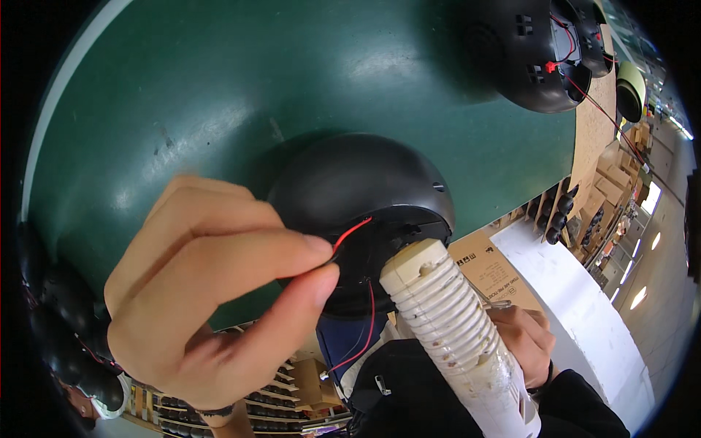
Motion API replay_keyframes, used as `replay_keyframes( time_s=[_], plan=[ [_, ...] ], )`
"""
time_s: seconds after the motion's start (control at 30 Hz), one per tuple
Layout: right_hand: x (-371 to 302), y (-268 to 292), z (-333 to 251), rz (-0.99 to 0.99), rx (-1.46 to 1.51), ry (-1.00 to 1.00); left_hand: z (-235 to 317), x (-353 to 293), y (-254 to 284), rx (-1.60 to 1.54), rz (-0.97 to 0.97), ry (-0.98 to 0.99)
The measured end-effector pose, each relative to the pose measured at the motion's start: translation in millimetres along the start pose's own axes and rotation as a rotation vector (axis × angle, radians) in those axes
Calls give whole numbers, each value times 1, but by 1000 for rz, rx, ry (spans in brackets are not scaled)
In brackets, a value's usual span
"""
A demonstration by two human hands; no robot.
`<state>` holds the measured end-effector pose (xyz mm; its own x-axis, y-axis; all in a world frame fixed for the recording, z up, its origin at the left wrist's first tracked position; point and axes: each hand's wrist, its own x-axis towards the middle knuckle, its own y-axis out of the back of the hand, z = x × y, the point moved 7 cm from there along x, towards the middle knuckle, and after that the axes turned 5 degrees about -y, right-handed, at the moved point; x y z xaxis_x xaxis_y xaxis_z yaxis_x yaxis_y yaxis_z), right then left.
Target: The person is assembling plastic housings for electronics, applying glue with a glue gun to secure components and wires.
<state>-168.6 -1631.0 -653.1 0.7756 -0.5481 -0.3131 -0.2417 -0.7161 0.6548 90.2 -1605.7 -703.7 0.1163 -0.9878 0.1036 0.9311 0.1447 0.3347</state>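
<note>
My left hand (pixel 219 285) is closed, with thumb and forefinger pinched on a red wire (pixel 352 232). That wire comes out of the opening of a round, glossy black housing (pixel 358 171) lying on the green table. A second thin red lead (pixel 373 314) hangs from the housing, with a small white connector at its end. On the right, my right hand (pixel 522 339) is wrapped round what looks like a white, ribbed hot glue gun (pixel 453 321), stained along its barrel. The gun's front end is close to the opening and covers part of it. The handle is mostly hidden behind the barrel.
More black housings (pixel 544 66) with red wires and connectors stand at the far right of the green table (pixel 212 95). Dark round parts (pixel 62 321) crowd the left edge. A cardboard sheet (pixel 485 266) and a white surface (pixel 577 306) lie right of the housing.
</note>
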Motion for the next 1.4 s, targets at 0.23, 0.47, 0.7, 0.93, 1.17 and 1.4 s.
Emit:
replay_keyframes(
  time_s=[0.23, 0.47, 0.7, 0.93, 1.17, 1.4],
  plan=[
    [6, 2, -4, 13, 53, -48, -8, -13, -4, -30, -89, 18],
    [3, 23, -15, -63, 282, -91, -25, -45, -13, -344, 231, 287],
    [3, 46, -36, -93, 340, -257, -14, -45, -18, -353, 38, 282],
    [-10, 75, -55, 64, 395, -218, 24, -50, -29, 146, -180, 227],
    [-59, 132, -32, 173, 384, -215, 33, -37, -52, 418, -42, 400],
    [-98, 174, 68, 418, 354, -357, 44, -7, -64, 520, 36, 587]
  ],
)
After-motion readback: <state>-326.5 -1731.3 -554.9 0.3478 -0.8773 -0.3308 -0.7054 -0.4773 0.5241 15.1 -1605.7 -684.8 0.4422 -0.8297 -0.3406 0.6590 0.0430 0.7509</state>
